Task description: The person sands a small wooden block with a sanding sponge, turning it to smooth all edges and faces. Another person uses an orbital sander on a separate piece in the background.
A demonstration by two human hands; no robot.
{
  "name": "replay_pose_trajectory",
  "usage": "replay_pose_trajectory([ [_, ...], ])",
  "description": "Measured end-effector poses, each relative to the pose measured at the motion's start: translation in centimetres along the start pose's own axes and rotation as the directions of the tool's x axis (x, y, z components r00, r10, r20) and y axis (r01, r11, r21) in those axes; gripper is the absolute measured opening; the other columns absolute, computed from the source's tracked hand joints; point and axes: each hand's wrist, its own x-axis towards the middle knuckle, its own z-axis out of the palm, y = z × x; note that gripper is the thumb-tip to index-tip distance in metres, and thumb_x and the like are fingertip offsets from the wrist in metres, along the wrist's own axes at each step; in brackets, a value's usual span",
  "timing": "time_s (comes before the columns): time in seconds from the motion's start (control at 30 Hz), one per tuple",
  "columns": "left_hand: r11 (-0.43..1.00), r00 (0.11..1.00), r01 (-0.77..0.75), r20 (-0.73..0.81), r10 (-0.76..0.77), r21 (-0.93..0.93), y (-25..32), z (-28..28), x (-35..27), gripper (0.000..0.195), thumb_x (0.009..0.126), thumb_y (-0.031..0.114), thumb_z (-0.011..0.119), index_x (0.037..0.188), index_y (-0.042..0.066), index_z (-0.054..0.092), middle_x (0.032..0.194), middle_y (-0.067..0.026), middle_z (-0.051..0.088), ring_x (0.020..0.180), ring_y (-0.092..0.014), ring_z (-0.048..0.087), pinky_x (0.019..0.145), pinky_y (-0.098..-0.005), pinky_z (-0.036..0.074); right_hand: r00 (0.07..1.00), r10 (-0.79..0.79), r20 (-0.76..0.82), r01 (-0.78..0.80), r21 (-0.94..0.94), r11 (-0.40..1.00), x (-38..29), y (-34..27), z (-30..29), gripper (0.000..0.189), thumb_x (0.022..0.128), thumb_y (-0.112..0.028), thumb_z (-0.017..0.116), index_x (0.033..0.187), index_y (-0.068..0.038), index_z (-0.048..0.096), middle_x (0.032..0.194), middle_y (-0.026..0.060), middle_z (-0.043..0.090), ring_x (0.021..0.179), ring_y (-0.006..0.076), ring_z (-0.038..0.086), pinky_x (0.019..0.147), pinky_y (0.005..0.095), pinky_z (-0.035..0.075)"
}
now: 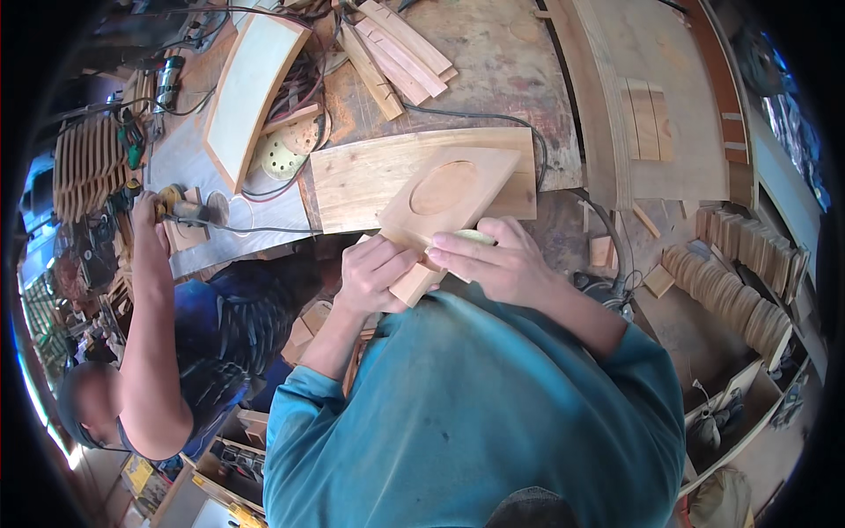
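My left hand [375,274] grips the near end of a wooden workpiece [485,165], a flat board with a shallow round recess and a block-like end. Near that same end, my right hand [505,257] holds a pale yellow-green sanding disc [475,236], with its fingertips at the wood. The far part of the workpiece lies over a wide light wooden board [350,175] on the bench. The undersides of both hands and part of the disc are hidden.
At the left a co-worker [155,369] has a hand on a yellow power tool [173,198]. Perforated sanding discs [280,158], cables and wood strips [403,53] lie on the workbench [515,72]. A hose [610,231] runs down at the right, near stacked wooden pieces [726,297].
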Motion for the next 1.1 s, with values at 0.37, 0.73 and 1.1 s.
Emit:
replay_pose_trajectory([
  [0.37,0.999,0.999,-0.016,-0.032,0.015,-0.036,-0.9,0.5,-0.4,0.040,0.062,0.035,0.092,0.086,0.008,0.075,0.077,-0.0053,0.069,0.063,-0.022,0.065,0.056,-0.0325,0.052,0.996,0.070,-0.051,-0.072,-0.040,0.997,-0.2,2.7,0.3,0.042,0.088,0.000,0.063,0.128,-0.008,0.071,0.135,0.0070,0.070,0.097,0.0283,0.063,0.089,0.0379,0.051],
  [0.73,0.998,0.999,-0.039,0.008,0.039,-0.043,-0.7,-0.1,-0.2,0.040,0.059,0.033,0.093,0.085,0.008,0.074,0.077,-0.0046,0.069,0.061,-0.022,0.064,0.055,-0.0320,0.051,0.987,0.139,-0.081,-0.148,-0.118,0.982,-1.1,6.7,-0.3,0.038,0.094,-0.008,0.063,0.131,-0.008,0.068,0.132,0.0059,0.071,0.095,0.0309,0.063,0.088,0.0385,0.054],
  [1.1,0.999,1.000,-0.020,-0.012,0.019,-0.032,-0.8,-0.1,-0.1,0.041,0.060,0.034,0.093,0.085,0.008,0.074,0.075,-0.0043,0.068,0.060,-0.022,0.062,0.054,-0.0325,0.049,0.948,0.202,-0.247,-0.251,-0.185,0.950,-1.0,8.2,0.1,0.038,0.087,-0.005,0.071,0.125,-0.008,0.074,0.133,0.0068,0.071,0.095,0.0280,0.062,0.088,0.0371,0.052],
])
